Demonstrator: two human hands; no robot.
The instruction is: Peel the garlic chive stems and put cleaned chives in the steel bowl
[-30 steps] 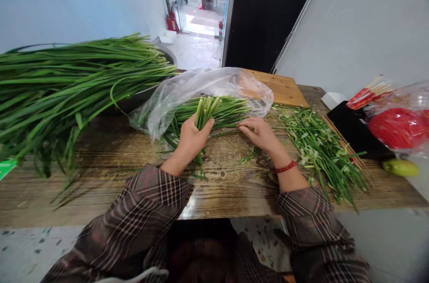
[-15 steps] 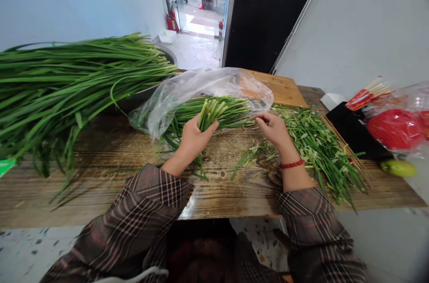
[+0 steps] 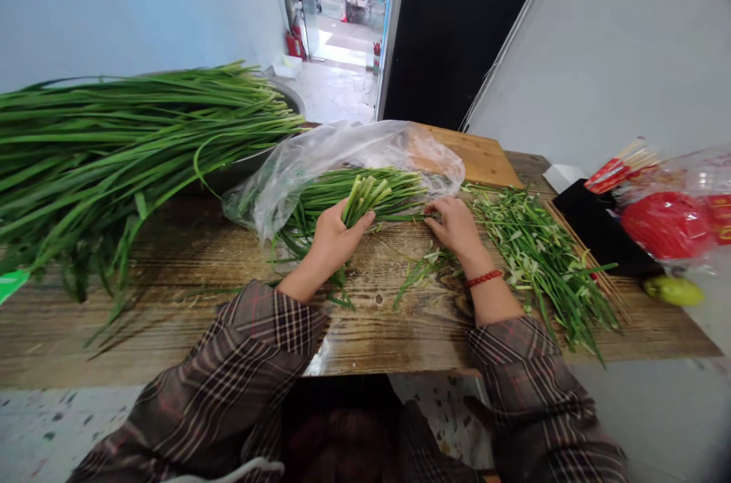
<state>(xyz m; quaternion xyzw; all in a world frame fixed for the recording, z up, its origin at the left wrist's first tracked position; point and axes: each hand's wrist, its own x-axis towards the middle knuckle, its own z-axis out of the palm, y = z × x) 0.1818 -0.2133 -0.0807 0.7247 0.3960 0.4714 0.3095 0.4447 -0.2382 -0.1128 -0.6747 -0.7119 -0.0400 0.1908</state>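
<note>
My left hand [image 3: 336,239] is closed around a small bunch of garlic chives [image 3: 365,197], pale cut ends pointing up and away. Beyond it, more garlic chives [image 3: 394,182] lie partly inside a clear plastic bag [image 3: 285,186] on the wooden table. At the right ends of that pile, the fingertips of my right hand [image 3: 454,228] are pinched on a thin chive stalk. A red bead bracelet is on that wrist. Scattered trimmings [image 3: 426,270] lie just below my right hand, and a larger heap of pale and green trimmings [image 3: 537,254] spreads to its right.
A big stack of long chives [image 3: 142,125] rests over a metal basin [image 3: 292,96] at left. A wooden board [image 3: 480,155] lies behind the bag. At right are a black box [image 3: 599,228], chopsticks, a red plastic-wrapped bundle [image 3: 665,224] and a yellow-green fruit [image 3: 674,290].
My right hand has shifted slightly left and down along the pile's ends, and its fingers now pinch a stalk there. My left hand keeps its bunch in nearly the same place.
</note>
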